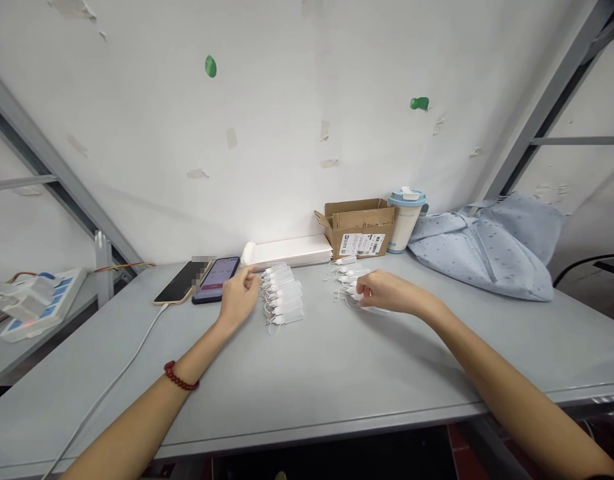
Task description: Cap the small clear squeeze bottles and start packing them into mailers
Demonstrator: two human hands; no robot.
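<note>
White tags point(285, 299) overlap toward the worktop's point(307, 380) far edge; loosely curled left hand point(239, 298) touches them, right hand point(381, 292) pinches a loose tag point(354, 291); keep overlaps even

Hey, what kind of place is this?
Likely a small packing or assembly workstation: stacked small white packets on a grey table, an open shipping carton with a label, and metal racking against a bare wall.
</note>
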